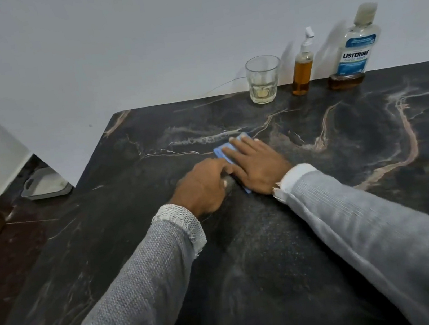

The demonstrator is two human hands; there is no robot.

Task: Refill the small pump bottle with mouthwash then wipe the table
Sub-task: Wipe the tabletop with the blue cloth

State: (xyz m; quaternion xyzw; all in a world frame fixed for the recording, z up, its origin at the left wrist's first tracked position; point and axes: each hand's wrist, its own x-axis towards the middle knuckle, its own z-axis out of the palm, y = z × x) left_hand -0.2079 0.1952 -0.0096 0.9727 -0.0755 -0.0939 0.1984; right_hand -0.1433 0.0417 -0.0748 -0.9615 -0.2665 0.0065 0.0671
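A folded blue cloth (223, 150) lies on the dark marble table (342, 129), near its middle. My right hand (257, 165) presses flat on the cloth with straight fingers and covers most of it. My left hand (202, 186) sits right beside it with curled fingers at the cloth's left edge; whether it pinches the cloth is hidden. At the table's back edge stand the small pump bottle (302, 71) with amber liquid and the Listerine mouthwash bottle (355, 49), its cap on and only a little amber liquid at the bottom.
A clear drinking glass (263, 79) with a little liquid stands left of the pump bottle. A grey tray (44, 185) lies on the floor to the left, beside the white wall. The table's left edge runs diagonally toward me.
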